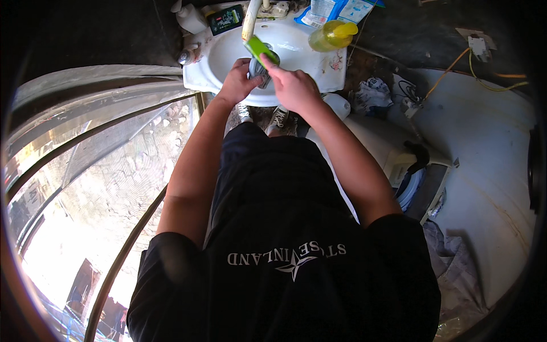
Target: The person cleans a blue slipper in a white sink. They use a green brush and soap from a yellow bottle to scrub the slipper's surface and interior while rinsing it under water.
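Observation:
My left hand [238, 83] grips a grey, ribbed item [259, 76] over the front of a white washbasin [203, 79]. The item's exact kind is hard to tell, since fingers cover part of it. In my right hand [298, 87] is a bright green brush [257, 47], with the index finger stretched along its back. The brush lies slanted across the top of the grey item, and its underside is mostly hidden. Just beyond the brush, the end of a white faucet pipe [251, 23] hangs above the bowl.
On the basin's rim stand a white pump bottle [190, 19], a dark green box [225, 20] and a yellow bottle [329, 37]. A blue-and-white packet [331, 12] lies behind. To the right is a white appliance [372, 137]; a screened window [128, 141] borders the left.

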`<state>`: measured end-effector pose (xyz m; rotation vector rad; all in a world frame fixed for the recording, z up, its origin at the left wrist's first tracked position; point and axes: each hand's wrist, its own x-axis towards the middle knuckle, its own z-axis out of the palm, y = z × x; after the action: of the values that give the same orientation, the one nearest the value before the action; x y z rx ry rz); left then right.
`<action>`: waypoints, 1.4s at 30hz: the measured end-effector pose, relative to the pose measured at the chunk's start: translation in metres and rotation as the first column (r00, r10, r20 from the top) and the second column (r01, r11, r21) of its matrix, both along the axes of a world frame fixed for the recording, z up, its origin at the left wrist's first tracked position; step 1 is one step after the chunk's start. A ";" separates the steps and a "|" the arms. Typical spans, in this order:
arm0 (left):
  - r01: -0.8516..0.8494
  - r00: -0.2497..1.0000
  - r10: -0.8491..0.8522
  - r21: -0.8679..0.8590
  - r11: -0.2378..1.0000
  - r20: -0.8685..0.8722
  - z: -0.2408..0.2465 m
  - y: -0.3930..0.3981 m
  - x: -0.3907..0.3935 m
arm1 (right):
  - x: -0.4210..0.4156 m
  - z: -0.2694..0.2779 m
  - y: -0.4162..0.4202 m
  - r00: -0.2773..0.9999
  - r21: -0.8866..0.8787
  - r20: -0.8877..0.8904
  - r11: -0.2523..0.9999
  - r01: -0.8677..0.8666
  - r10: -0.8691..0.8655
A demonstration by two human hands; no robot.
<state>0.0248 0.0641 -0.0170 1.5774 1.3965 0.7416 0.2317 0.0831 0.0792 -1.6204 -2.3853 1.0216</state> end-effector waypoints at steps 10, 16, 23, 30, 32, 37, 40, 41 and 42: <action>-0.136 0.990 0.135 -0.064 0.989 -0.030 0.009 -0.003 0.006 | -0.007 -0.009 -0.008 0.995 -0.020 -0.046 0.996 0.083 -0.084; -0.254 0.967 0.253 -0.204 0.945 -0.031 0.001 -0.010 -0.002 | -0.031 -0.029 -0.021 0.984 -0.036 -0.145 0.995 0.094 -0.099; -0.254 0.895 0.384 -0.450 0.856 0.225 -0.034 -0.026 -0.030 | -0.035 -0.026 -0.017 0.991 -0.178 -0.070 0.979 0.099 -0.112; -0.233 0.972 0.213 -0.382 0.894 -0.096 -0.020 -0.039 -0.028 | -0.033 -0.067 -0.023 0.996 -0.157 0.081 0.987 0.041 -0.029; -0.264 0.959 0.203 -0.353 0.898 -0.199 -0.030 -0.038 -0.028 | -0.036 -0.070 -0.024 0.992 -0.169 0.123 0.986 0.008 0.013; -0.282 0.952 0.305 -0.487 0.827 -0.032 -0.034 -0.048 -0.036 | -0.021 -0.088 0.004 0.984 -0.220 0.176 0.974 0.059 -0.020; -0.254 0.963 0.269 -0.452 0.855 -0.033 -0.033 -0.045 -0.038 | -0.035 -0.104 0.000 0.982 -0.121 0.190 0.993 0.009 0.014; -0.268 0.953 0.304 -0.470 0.841 0.001 -0.047 -0.051 -0.045 | -0.047 -0.102 -0.011 0.984 -0.091 0.160 0.993 -0.070 0.084; -0.287 0.938 0.346 -0.486 0.826 0.034 -0.059 -0.056 -0.052 | -0.051 -0.088 -0.006 0.971 -0.194 0.176 0.973 -0.126 0.161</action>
<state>-0.0269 0.0082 -0.0765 0.9128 1.6224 0.6092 0.1802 0.0768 -0.0090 -1.6939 -2.6387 1.1922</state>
